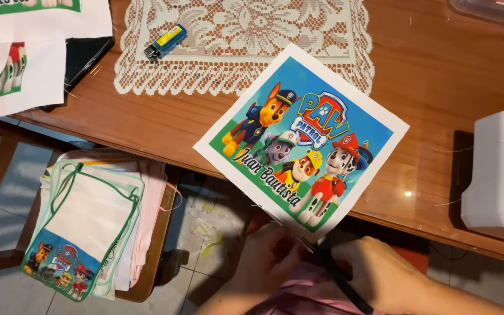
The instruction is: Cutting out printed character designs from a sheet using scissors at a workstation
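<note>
Wooden desk [438, 70] with glossy top; cream lace doily [246, 41] across its upper middle. White machine [500, 175] at the right edge. Square printed sheet [301, 140], white border, cartoon dogs on blue and green, lies tilted and overhangs the desk's near edge. Stack of white bibs [91, 219] on a stool, lower left (same cartoon panel at the bottom). Right hand [380, 274], fingers closed around dark scissors [339, 277]; left hand [269, 256] pinches the sheet's lowest corner. Blue lighter [164, 42] on the doily.
</note>
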